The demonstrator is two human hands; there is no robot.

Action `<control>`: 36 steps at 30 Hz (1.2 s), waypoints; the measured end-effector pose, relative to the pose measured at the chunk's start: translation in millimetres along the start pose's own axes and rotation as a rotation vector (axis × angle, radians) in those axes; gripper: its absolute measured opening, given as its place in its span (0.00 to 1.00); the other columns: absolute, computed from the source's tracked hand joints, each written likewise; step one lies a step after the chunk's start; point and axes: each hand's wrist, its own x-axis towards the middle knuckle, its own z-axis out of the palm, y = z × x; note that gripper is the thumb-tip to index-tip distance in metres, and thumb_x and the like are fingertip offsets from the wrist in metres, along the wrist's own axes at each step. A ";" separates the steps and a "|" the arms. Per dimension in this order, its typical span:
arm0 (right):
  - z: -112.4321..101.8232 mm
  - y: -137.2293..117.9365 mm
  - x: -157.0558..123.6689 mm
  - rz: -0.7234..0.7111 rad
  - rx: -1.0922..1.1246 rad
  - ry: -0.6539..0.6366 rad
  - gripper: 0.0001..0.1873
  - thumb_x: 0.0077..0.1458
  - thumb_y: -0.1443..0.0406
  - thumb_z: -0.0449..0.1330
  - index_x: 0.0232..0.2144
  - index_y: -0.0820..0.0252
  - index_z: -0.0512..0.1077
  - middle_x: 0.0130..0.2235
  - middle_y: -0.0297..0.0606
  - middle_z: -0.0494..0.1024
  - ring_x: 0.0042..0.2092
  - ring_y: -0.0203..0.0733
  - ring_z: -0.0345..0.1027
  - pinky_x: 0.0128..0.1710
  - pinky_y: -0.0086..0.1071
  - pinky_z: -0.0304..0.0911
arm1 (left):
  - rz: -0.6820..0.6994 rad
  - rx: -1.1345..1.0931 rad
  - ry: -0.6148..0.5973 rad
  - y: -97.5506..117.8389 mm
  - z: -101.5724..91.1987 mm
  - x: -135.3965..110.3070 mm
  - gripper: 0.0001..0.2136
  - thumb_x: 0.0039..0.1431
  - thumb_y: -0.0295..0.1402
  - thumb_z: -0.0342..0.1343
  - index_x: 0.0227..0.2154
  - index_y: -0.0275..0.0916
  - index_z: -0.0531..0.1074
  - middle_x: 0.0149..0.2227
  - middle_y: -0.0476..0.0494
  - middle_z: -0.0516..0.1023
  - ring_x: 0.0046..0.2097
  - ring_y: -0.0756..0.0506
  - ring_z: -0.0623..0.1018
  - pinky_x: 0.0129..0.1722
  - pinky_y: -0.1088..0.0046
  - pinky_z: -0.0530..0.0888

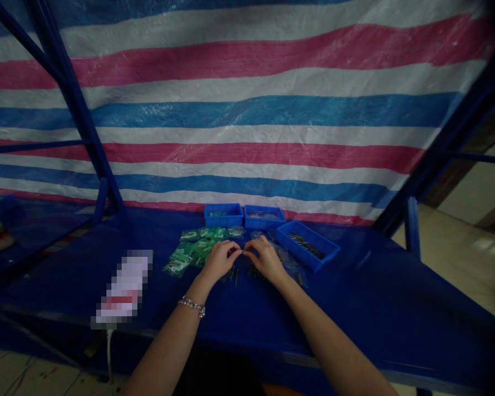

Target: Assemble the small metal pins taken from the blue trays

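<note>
My left hand and my right hand meet fingertip to fingertip over the blue table. Both are closed in a pinch around something too small to make out. Just left of my left hand lies a pile of clear plastic bags with green pieces. Below my fingers, several thin dark rods rest on the table, partly covered by my hands. More clear bags lie beside my right hand. A blue bin of dark and brassy rods sits at an angle to the right.
Two more blue bins stand behind my hands, the left bin with green pieces, the right bin with small contents I cannot name. A blurred-out white object with a cable lies left. Blue frame posts and a striped tarp rise behind.
</note>
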 end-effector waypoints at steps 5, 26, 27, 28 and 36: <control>0.9 1.3 -1.0 0.037 -0.014 0.016 0.09 0.50 0.65 0.57 0.36 0.59 0.67 0.29 0.37 0.71 0.36 0.43 0.60 0.36 0.35 0.58 | -0.008 -0.022 0.053 -1.5 1.1 0.5 0.05 0.53 0.30 0.50 0.28 0.36 0.70 0.27 0.48 0.71 0.29 0.51 0.69 0.30 0.78 0.65; -6.0 0.4 -0.5 0.052 -0.081 0.051 0.07 0.53 0.65 0.52 0.32 0.58 0.70 0.31 0.39 0.70 0.38 0.43 0.60 0.36 0.34 0.58 | -0.039 -0.040 0.143 2.4 0.6 1.1 0.05 0.54 0.31 0.51 0.28 0.36 0.70 0.28 0.48 0.71 0.29 0.52 0.69 0.31 0.77 0.66; -6.2 0.0 -0.5 0.054 -0.091 0.041 0.07 0.53 0.65 0.52 0.32 0.58 0.70 0.31 0.39 0.70 0.38 0.43 0.59 0.36 0.34 0.58 | -0.036 -0.043 0.149 2.6 0.6 1.1 0.05 0.54 0.31 0.51 0.29 0.36 0.70 0.28 0.48 0.71 0.29 0.52 0.69 0.31 0.78 0.66; -6.2 -0.3 -0.5 0.057 -0.102 0.027 0.07 0.53 0.65 0.53 0.32 0.58 0.70 0.31 0.39 0.70 0.38 0.43 0.59 0.37 0.34 0.58 | -0.033 -0.046 0.155 2.8 0.5 1.2 0.05 0.54 0.31 0.51 0.29 0.36 0.70 0.28 0.48 0.71 0.29 0.52 0.69 0.31 0.78 0.66; -7.9 -2.8 -0.8 0.052 -0.103 0.052 0.07 0.54 0.66 0.52 0.33 0.59 0.70 0.31 0.39 0.69 0.38 0.42 0.59 0.37 0.34 0.58 | -0.027 -0.047 0.156 2.5 0.0 0.5 0.05 0.53 0.31 0.51 0.28 0.36 0.70 0.27 0.49 0.69 0.28 0.53 0.67 0.30 0.78 0.65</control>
